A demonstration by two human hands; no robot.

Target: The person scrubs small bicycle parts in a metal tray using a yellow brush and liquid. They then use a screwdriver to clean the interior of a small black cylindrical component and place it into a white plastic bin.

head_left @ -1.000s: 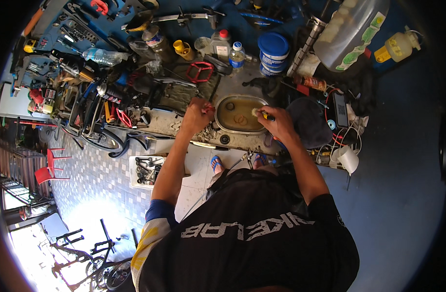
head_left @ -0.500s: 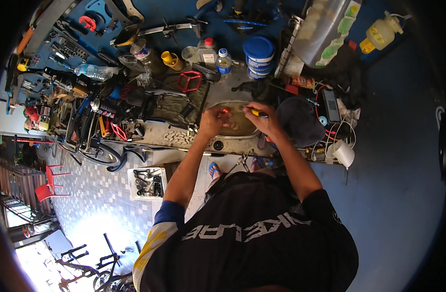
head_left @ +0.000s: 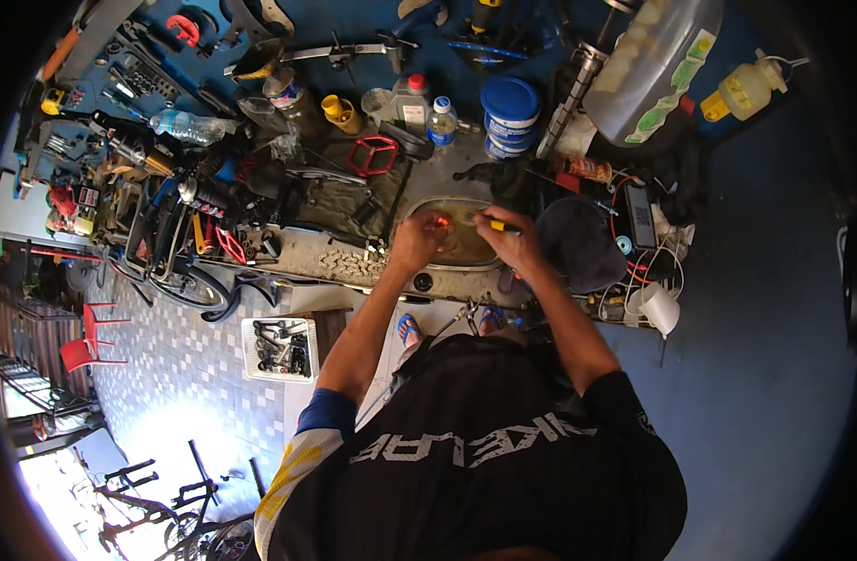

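Note:
Both my hands are over a shallow oval pan with murky brownish liquid on the workbench. My left hand is closed, its fingertips pinching a small part with a bright orange-red glint; I cannot make out its kind. Across the pan's right side, my right hand grips a slim tool with a yellow-and-black handle. The tool's tip points toward the left hand but is too small to make out.
A bicycle chain lies left of the pan, near a red pedal. Behind stand a clear bottle and a blue-lidded tub. A dark cloth and a white cup sit to the right. Below is a white basket of parts.
The whole view has shifted slightly. Both hands stay over the pan with the same things in them, with only small finger movements.

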